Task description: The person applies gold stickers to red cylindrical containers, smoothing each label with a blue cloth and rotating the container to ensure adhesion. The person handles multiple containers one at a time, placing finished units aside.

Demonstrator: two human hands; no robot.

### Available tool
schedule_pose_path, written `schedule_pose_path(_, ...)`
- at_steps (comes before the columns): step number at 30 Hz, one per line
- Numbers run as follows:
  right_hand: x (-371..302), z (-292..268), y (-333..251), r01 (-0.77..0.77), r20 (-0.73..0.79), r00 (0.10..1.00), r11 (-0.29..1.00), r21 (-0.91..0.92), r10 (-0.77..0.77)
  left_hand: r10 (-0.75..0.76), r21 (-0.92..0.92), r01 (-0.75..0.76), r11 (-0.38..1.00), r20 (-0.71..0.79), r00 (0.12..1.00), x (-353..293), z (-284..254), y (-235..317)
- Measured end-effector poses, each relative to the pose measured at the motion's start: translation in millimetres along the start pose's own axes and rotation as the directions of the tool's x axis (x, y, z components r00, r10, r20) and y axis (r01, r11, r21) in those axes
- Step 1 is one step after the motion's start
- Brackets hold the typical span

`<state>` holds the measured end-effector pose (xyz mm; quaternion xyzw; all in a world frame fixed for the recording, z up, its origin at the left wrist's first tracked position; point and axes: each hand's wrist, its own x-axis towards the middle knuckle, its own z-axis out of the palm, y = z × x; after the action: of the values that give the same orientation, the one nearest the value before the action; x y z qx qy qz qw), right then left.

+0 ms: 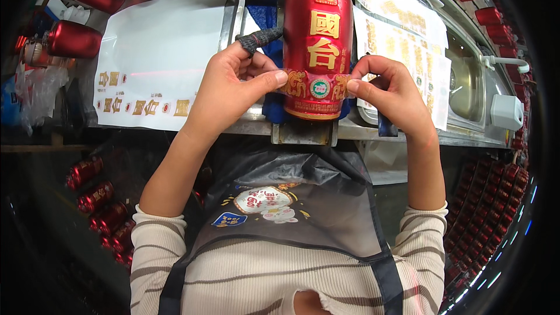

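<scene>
A view from above of a person's two bare hands working at a metal tabletop point(245, 123). A red bottle point(318, 35) with gold markings lies in a metal cradle point(304, 133) at the centre, its neck pointing away from the person. A narrow gold and red label band point(318, 87) runs across the lower part of the bottle.

The left hand point(230, 90) reaches in from the left. Its fingers are curled, and the thumb presses the left end of the band against the bottle. The forefinger wears a dark knitted cot point(259, 39) and points toward the bottle's side.

The right hand point(388, 90) comes in from the right. Its thumb and forefinger are pinched closed on the right end of the band, right at the bottle's edge.

A blue cloth point(269, 20) lies under the bottle. To the left of the cradle lies a white backing sheet point(160, 46) with a few gold labels left along its near edge. To the right lie sheets of gold labels point(402, 46). More red bottles point(73, 38) lie at the far left, others are stacked below the tabletop on the left, and rows of them fill the right edge. The person wears a striped top and a dark apron point(291, 198).
</scene>
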<state>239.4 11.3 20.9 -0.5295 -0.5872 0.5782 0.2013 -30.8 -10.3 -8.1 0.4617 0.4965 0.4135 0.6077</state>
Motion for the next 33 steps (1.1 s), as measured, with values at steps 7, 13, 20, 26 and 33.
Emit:
schedule_pose_path(7,-6,-3,27,0.120,-0.273,0.955,0.993,-0.009,-0.118,0.132,0.045,-0.129,0.991,-0.074,0.988,-4,1,-17)
schedule_pose_path(13,-11,43,18,0.216,-0.302,0.942,0.951,0.223,-0.143,0.133,-0.198,-0.119,0.973,0.059,0.989,-3,21,-25)
schedule_pose_path(20,-5,44,28,0.238,-0.272,0.949,0.925,0.296,-0.157,0.137,-0.130,-0.124,0.984,0.097,0.986,-4,19,-21)
schedule_pose_path(26,-4,46,26,0.243,-0.274,0.949,0.918,0.313,-0.157,0.117,-0.148,-0.101,0.984,0.099,0.988,-4,18,-22)
schedule_pose_path(33,-6,46,22,0.216,-0.272,0.953,0.927,0.307,-0.132,0.127,-0.146,-0.111,0.983,0.103,0.987,-2,17,-22)
